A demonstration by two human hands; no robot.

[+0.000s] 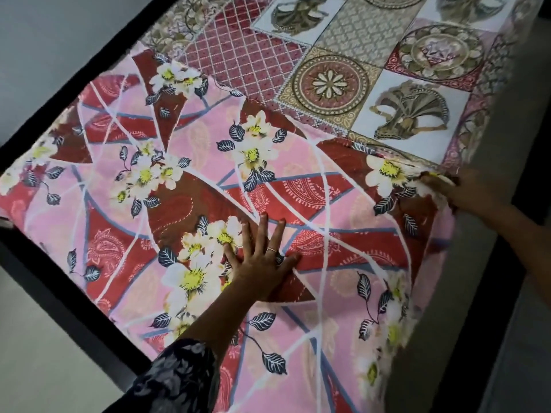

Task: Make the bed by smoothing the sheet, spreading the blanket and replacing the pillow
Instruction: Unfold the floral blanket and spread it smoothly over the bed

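One pink and maroon floral blanket (226, 186) lies on the bed, its long axis running from lower right to upper left, its near end cut off by the frame. The left hand (262, 263) presses flat on it, fingers spread. The blurred right hand (465, 189) pinches its far corner. Beyond lies one patchwork-print sheet (357, 61).

Likely a home bedroom: patterned bed (357, 84), black frame (59, 281).
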